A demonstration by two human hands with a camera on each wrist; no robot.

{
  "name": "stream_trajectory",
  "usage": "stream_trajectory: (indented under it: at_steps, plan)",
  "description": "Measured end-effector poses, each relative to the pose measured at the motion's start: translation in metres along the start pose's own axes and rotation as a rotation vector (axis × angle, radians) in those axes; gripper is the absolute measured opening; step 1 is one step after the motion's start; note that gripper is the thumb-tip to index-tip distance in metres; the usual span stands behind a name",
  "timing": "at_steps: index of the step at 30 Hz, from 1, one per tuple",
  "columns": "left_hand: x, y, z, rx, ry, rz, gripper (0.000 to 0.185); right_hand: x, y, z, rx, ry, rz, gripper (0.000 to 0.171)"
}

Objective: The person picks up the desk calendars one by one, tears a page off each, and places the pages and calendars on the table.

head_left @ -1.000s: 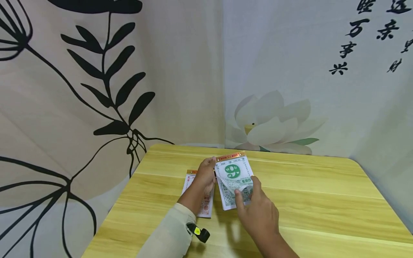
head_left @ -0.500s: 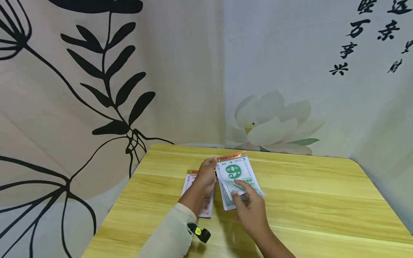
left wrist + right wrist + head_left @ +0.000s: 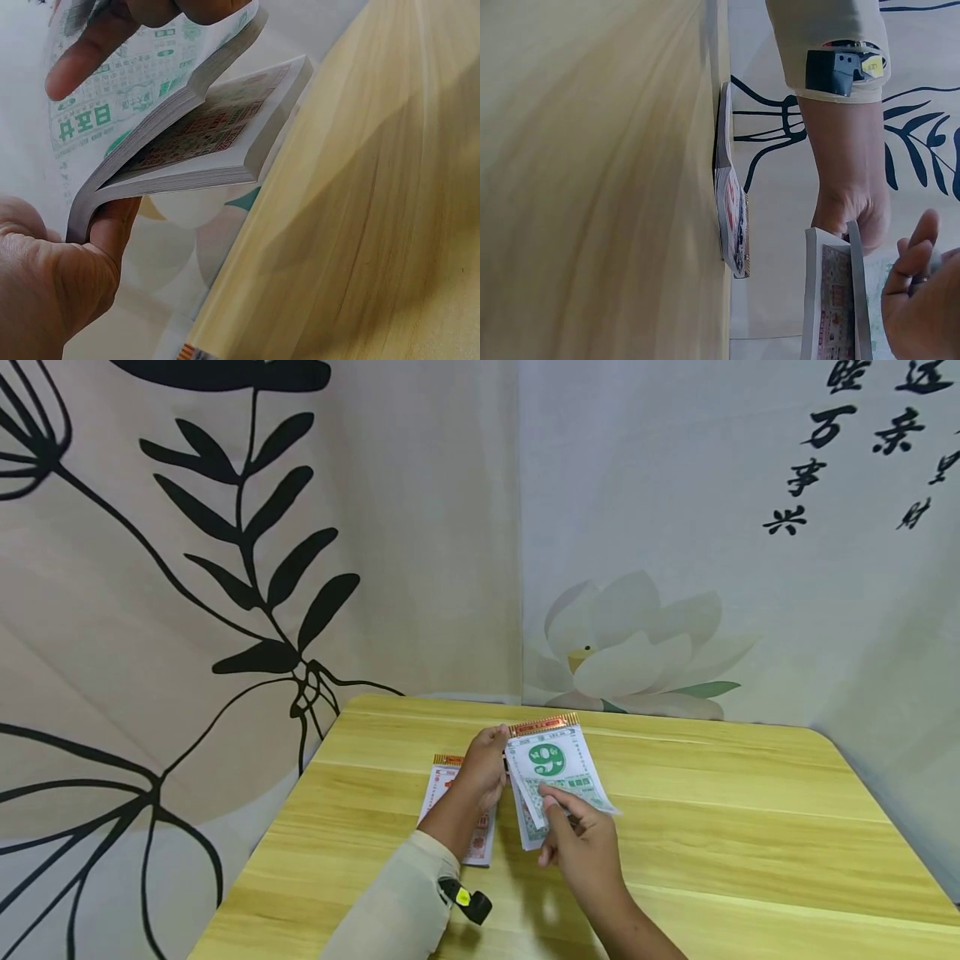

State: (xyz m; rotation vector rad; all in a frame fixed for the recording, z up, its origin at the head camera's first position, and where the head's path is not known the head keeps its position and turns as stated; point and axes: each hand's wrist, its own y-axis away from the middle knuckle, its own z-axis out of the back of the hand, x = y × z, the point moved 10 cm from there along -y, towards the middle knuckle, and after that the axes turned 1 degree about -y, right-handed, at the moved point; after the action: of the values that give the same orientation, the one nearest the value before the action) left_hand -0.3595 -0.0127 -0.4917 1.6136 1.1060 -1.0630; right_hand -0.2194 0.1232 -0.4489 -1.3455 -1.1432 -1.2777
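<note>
In the head view my left hand [image 3: 482, 768] grips a tear-off calendar pad [image 3: 551, 756] by its bound upper left side, above the table. The pad has a gold-red header strip and a large green 9. The left wrist view shows its leaves parted, with a red-printed page [image 3: 217, 120] in the gap. My right hand [image 3: 588, 847] is over the lower front sheet, index finger extended across it and the other fingers bent. Thumb and index tips lie close together; no paper is visible between them. A second calendar pad [image 3: 480, 839] with red print lies on the table, partly behind my left arm.
The pale wooden table [image 3: 712, 843] extends to the right of the hands. Behind it hangs a cloth backdrop [image 3: 435, 527] with black plants, a lotus and characters. A small black device [image 3: 465, 900] is strapped at my left cuff.
My right hand has moved left and inward over the front sheet, from the pad's lower right edge. The sheet, curled up before, now lies flatter and juts out at lower right. My left hand keeps its grip.
</note>
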Motion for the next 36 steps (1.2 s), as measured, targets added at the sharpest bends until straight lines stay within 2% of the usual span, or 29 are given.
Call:
stream_trajectory:
  at_steps: [11,17,24,36]
  plan:
    - [-0.0015,0.0016,-0.0014,0.016,0.007,-0.006,0.052,0.0018,-0.0010,0.0003,-0.020,-0.003,0.042,0.026]
    - [-0.0018,0.0012,-0.0011,0.017,0.034,-0.005,0.050,0.0017,-0.0010,0.0007,-0.018,0.000,0.035,0.025]
    - [-0.0016,0.0023,0.0017,-0.016,0.005,0.002,0.050,0.0006,-0.0009,0.0008,-0.009,-0.005,0.015,0.024]
    - [-0.0023,0.0032,0.0034,-0.011,0.006,-0.002,0.048,0.0009,0.0001,0.0004,-0.006,0.006,0.014,0.024]
